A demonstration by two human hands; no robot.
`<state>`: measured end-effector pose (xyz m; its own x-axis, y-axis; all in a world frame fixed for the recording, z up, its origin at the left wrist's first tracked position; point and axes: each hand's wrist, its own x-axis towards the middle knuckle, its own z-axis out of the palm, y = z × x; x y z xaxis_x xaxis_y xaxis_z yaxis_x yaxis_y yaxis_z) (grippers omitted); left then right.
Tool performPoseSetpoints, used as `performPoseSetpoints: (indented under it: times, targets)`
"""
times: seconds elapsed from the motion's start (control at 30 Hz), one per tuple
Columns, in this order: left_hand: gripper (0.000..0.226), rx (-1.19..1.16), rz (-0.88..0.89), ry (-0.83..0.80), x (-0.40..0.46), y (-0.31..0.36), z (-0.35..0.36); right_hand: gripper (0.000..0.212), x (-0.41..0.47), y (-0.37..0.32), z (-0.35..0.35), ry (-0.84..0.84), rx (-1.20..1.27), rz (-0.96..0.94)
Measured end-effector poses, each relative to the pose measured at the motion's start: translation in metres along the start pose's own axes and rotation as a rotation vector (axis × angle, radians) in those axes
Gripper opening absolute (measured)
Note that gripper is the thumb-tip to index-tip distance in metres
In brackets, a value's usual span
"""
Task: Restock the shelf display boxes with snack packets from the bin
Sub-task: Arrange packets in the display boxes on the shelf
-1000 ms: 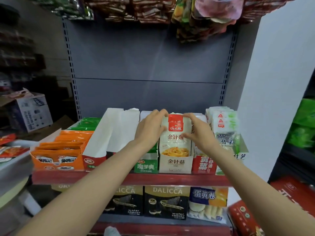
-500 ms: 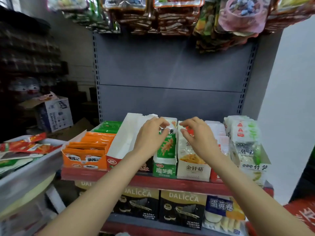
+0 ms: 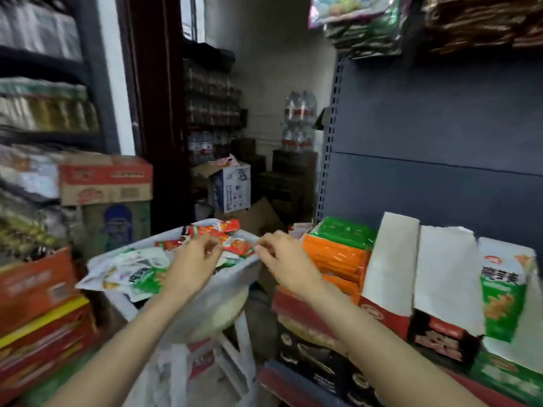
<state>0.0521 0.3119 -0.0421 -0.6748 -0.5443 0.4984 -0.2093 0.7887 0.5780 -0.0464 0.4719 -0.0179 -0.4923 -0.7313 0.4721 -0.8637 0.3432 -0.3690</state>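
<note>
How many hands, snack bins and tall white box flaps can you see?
Hands: 2 (left hand, right hand)
Snack bin: 1
Tall white box flaps: 2
Total: 5

The scene is moderately lit by soft, even indoor light, with no hard shadows. A bright strip of window (image 3: 192,16) glows at the top, while the back storeroom and lower aisle sit dim. Motion blur smears nearly everything: the stacked cartons (image 3: 44,304) at left, the display boxes (image 3: 440,289) at right, and print on the snack packets (image 3: 138,274) is unreadable. Both forearms look soft-edged. Wide-angle distortion bends the shelf upright (image 3: 330,136) and stretches the frame corners. Glossy orange packets (image 3: 335,257) carry faint glare.
</note>
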Motion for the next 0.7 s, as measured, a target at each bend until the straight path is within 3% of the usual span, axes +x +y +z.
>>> performPoseSetpoints:
  times: [0.1, 0.23, 0.33, 0.47, 0.63, 0.7]
  targets:
    - [0.020, 0.174, -0.118, -0.033, 0.016, -0.060, -0.017, 0.023, 0.039, -0.012, 0.043, -0.057, -0.006, 0.063]
    - [0.049, 0.381, -0.217, -0.226, 0.029, -0.113, -0.037, 0.034, 0.085, -0.015, 0.095, -0.172, -0.046, 0.091]
    - [0.063, 0.467, -0.263, -0.289, 0.029, -0.146, -0.043, 0.029, 0.110, -0.017, 0.122, -0.178, -0.095, 0.068]
    - [0.072, 0.517, -0.264, -0.262, 0.019, -0.161, -0.036, 0.018, 0.132, -0.018, 0.148, -0.228, -0.178, 0.064]
    - [0.074, 0.536, -0.271, -0.258, 0.022, -0.165, -0.035, 0.043, 0.146, -0.011, 0.170, -0.389, -0.375, 0.000]
    - [0.075, 0.546, -0.273, -0.255, 0.021, -0.165, -0.034, 0.043, 0.149, -0.009, 0.174, -0.454, -0.394, -0.007]
